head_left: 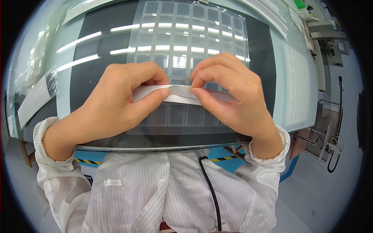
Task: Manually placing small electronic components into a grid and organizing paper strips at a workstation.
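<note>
Between my hands a white paper strip is held level above a clear plastic tray with rows of rectangular pockets. My left hand pinches the strip's upper edge between thumb and fingers, left of its middle. Close beside it, my right hand pinches the same strip with thumb and forefinger, its other fingers curled. The strip looks folded or layered along its length. Both of its ends are partly hidden behind my hands. Under the strip the tray lies on a dark mat.
Clear plastic wrapping and a white sheet lie at the table's left. A white molded tray rests at the right. Beyond the right edge stand metal equipment parts. A black cord hangs down my white striped coat.
</note>
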Available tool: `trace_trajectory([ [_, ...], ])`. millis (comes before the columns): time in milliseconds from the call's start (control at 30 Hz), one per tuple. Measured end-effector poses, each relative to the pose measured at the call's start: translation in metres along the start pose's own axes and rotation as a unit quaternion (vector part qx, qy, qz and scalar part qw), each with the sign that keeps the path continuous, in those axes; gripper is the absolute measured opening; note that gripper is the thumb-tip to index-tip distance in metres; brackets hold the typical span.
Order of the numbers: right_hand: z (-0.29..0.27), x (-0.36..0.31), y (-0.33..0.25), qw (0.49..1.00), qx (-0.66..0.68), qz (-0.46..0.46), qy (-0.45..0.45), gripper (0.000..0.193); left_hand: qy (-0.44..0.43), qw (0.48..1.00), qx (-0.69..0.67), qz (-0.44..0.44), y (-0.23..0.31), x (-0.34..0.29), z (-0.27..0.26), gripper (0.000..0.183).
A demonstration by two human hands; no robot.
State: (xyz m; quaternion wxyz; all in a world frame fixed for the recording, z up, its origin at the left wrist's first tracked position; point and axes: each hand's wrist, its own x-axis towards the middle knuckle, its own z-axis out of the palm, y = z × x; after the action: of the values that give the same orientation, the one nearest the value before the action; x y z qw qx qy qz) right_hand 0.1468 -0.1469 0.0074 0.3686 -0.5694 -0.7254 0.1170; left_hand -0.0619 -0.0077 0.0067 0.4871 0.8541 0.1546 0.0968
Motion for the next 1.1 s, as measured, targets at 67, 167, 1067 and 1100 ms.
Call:
trace_trajectory([
  [67, -0.011, 0.001, 0.001, 0.990, 0.130, 0.038, -0.041, 0.012, 0.014, 1.000, 0.017, 0.007, -0.002, 0.001, 0.002, 0.010],
  [167, -0.035, 0.000, 0.008, 0.980, 0.130, 0.147, -0.021, 0.005, 0.035, 0.995, 0.069, 0.066, -0.001, 0.005, 0.009, 0.009],
  [1067, -0.021, 0.011, 0.050, 0.966, 0.059, 0.239, -0.080, 0.012, 0.116, 0.923, 0.206, 0.303, -0.021, 0.035, 0.061, 0.014],
  [1100, -0.023, 0.012, 0.048, 0.963, 0.060, 0.250, -0.079, 0.011, 0.127, 0.921, 0.207, 0.303, -0.020, 0.036, 0.062, 0.014],
])
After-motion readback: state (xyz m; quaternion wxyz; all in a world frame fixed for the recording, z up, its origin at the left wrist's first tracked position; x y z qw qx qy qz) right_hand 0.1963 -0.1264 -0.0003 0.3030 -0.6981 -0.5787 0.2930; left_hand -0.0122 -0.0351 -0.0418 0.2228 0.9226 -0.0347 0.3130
